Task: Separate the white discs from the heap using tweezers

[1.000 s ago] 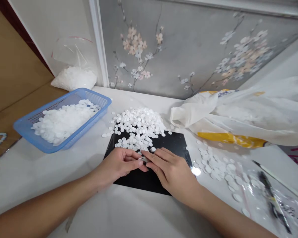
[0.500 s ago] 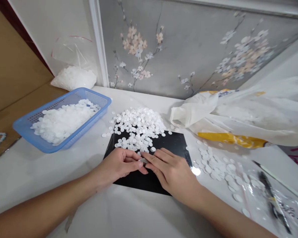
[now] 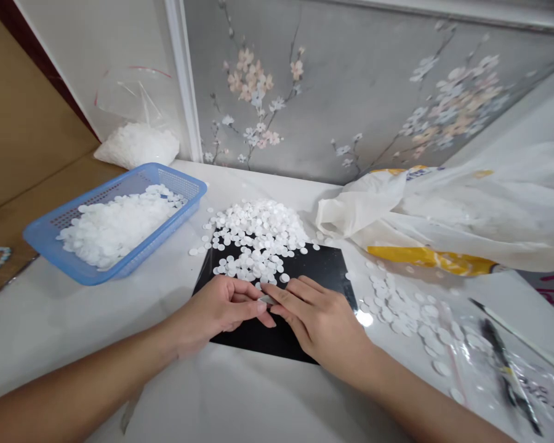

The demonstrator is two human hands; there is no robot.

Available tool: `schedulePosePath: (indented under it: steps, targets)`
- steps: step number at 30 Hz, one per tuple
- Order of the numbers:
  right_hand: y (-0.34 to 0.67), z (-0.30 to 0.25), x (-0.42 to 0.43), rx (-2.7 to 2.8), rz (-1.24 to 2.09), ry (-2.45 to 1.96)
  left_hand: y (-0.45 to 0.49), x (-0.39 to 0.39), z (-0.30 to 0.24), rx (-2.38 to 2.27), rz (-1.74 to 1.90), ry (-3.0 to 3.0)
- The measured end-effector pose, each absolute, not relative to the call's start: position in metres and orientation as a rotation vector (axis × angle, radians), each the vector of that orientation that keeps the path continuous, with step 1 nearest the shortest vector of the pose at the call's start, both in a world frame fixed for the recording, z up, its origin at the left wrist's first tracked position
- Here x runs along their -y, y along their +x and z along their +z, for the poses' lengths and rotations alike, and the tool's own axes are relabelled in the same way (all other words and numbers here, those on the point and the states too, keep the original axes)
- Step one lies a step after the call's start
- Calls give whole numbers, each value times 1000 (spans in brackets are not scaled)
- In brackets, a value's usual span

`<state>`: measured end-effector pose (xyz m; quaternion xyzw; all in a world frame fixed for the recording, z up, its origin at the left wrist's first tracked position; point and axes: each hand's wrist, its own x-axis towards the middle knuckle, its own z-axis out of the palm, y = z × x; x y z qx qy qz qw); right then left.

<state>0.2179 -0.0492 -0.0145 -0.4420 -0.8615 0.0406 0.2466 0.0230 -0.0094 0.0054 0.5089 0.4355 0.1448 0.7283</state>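
Both hands rest on a black mat (image 3: 321, 264) lying on the white table. My left hand (image 3: 216, 307) and my right hand (image 3: 316, 317) meet fingertip to fingertip, pinching a small white disc (image 3: 266, 299) between them. Just beyond the fingers lies a heap of small white discs (image 3: 258, 237), spilling over the mat's far edge. The fingers of both hands are closed together around the one disc.
A blue basket (image 3: 184, 184) of white discs stands at the left. Behind it leans a clear bag of discs (image 3: 136, 144). A white and yellow plastic bag (image 3: 443, 209) lies at the right. More loose discs (image 3: 401, 311) and a black pen (image 3: 505, 369) lie beside my right arm.
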Motion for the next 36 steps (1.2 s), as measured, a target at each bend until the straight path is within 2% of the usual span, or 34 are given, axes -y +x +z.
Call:
schedulePosePath:
  steps: [25, 30, 36]
  targets:
    - [221, -13, 48, 2219, 260, -1308, 23, 8, 6, -957, 337, 1115]
    - [237, -13, 34, 1901, 350, -1632, 22, 5, 5, -1005, 479, 1126]
    - [243, -20, 26, 1841, 565, -1502, 19, -2, 2, -1103, 619, 1132]
